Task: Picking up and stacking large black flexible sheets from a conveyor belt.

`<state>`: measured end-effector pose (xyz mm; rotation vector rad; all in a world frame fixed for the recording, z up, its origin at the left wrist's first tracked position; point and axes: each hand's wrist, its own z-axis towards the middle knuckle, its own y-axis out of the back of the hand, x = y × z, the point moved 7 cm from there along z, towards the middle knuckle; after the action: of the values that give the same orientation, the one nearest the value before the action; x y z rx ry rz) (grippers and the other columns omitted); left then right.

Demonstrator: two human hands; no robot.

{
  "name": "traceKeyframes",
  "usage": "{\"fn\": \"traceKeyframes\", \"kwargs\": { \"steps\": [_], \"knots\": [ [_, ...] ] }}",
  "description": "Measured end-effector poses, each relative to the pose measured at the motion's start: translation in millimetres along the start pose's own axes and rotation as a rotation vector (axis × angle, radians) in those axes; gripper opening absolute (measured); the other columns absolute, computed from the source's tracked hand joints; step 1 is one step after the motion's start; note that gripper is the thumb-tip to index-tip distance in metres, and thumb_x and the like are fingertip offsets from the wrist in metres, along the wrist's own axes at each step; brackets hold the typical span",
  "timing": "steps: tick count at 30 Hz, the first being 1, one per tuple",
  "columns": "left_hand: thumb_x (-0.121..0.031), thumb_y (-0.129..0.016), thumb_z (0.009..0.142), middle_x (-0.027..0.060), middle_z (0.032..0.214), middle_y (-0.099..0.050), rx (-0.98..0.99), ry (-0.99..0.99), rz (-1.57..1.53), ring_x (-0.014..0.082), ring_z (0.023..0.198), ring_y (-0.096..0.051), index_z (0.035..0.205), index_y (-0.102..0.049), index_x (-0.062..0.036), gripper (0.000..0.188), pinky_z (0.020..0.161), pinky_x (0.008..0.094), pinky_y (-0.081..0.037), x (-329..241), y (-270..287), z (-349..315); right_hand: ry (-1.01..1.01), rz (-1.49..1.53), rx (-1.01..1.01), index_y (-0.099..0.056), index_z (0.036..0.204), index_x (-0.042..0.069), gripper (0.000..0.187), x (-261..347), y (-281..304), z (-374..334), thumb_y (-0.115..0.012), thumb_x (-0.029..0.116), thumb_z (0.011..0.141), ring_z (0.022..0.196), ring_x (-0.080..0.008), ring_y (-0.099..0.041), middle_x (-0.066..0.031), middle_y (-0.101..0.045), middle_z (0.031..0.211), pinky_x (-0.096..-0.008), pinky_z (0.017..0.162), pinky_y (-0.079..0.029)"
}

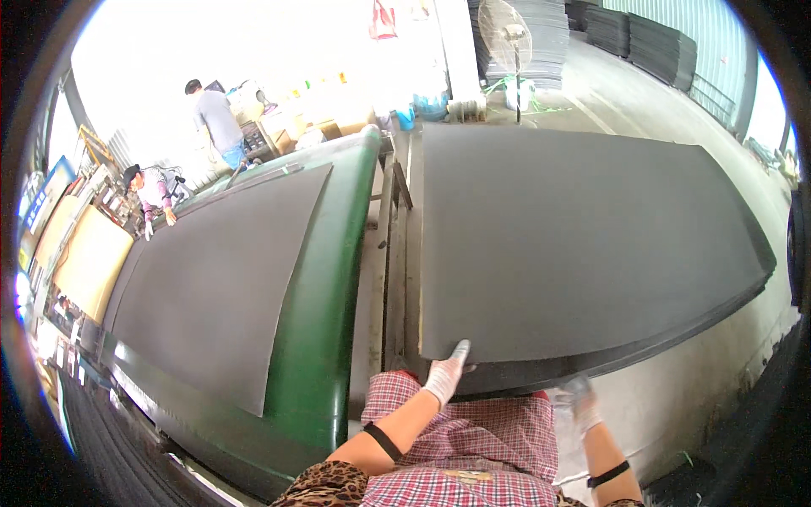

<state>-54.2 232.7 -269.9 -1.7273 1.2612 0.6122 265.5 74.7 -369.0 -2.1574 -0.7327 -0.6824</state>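
Observation:
A stack of large black sheets [583, 245] lies right in front of me, its near edge just past my apron. My left hand [446, 378], in a pale glove, is closed at the near left corner of the stack. One digit lies on top of the upper sheet, and the other fingers are mostly hidden by the edge. My right hand [579, 404], gloved too, is by the near edge farther right. Motion smears its fingers, so I cannot tell whether it touches the sheets. Another black sheet [211, 270] lies flat on the green conveyor belt [325, 296] to my left.
A metal frame [395, 220] stands in the gap between belt and stack. Two people work beyond the belt, one leaning over its far left side [152, 196], one farther back [220, 122]. A standing fan [512, 38] and piled sheets [650, 46] are behind.

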Motion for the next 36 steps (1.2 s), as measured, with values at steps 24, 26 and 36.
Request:
{"fn": "traceKeyframes", "kwargs": {
  "steps": [24,26,36],
  "knots": [
    [-0.045,-0.053,0.089,0.0146,0.140,-0.042,-0.521,-0.508,-0.454,0.0328,0.127,-0.041,0.136,-0.039,-0.0025,0.065,0.108,0.0484,-0.027,-189,430,-294,0.512,0.042,-0.557,-0.055,0.118,-0.007,0.044,176,26,-153,-0.050,0.027,0.091,0.105,-0.0302,-0.053,-0.0158,-0.059,0.117,-0.0434,0.093,-0.040],
    [-0.043,-0.052,0.090,0.0162,0.140,-0.041,-0.574,-0.306,-0.300,0.0349,0.127,-0.040,0.137,-0.036,-0.0005,0.065,0.107,0.0512,-0.026,-144,374,-285,0.485,0.022,-0.439,-0.055,0.120,-0.005,0.044,140,-8,-137,-0.054,0.026,0.089,0.106,-0.0306,-0.052,-0.0156,-0.058,0.119,-0.0423,0.095,-0.039],
    [-0.033,-0.044,0.096,0.0163,0.143,-0.037,-0.149,-0.089,-0.809,0.0261,0.131,-0.035,0.135,-0.038,0.0030,0.053,0.113,0.0301,-0.021,-48,230,-194,0.326,0.145,-0.055,-0.044,0.131,-0.003,0.054,94,-84,-128,-0.047,0.033,0.091,0.114,-0.0325,-0.048,-0.0165,-0.053,0.126,-0.0447,0.100,-0.036]
  ]
}}
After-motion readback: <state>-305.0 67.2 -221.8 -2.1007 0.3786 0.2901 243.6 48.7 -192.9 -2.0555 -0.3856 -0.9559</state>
